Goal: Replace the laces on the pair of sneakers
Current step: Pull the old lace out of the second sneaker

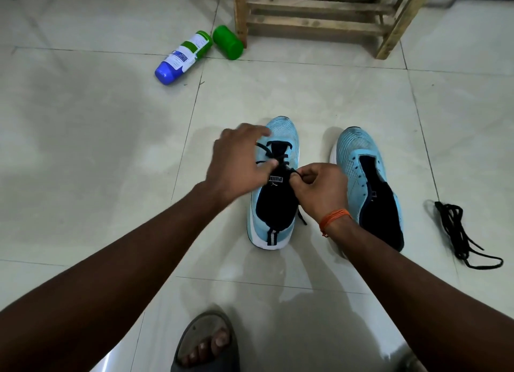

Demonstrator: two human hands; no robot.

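Two light blue sneakers with dark tongues stand side by side on the tiled floor. The left sneaker (281, 138) has a black lace (279, 158) partly threaded through its upper eyelets. My left hand (239, 160) sits over its left side, thumb and fingers pinching the lace. My right hand (319, 188) pinches the other lace end by the tongue; that end trails down beside the shoe. The right sneaker (361, 160) has no lace. A loose black lace (459, 232) lies on the floor further right.
A green and white bottle with a blue cap (183, 55) lies on the floor at the back, next to a green cylinder (228, 42). A wooden rack (314, 23) stands behind. My sandalled foot (208, 341) is at the bottom edge.
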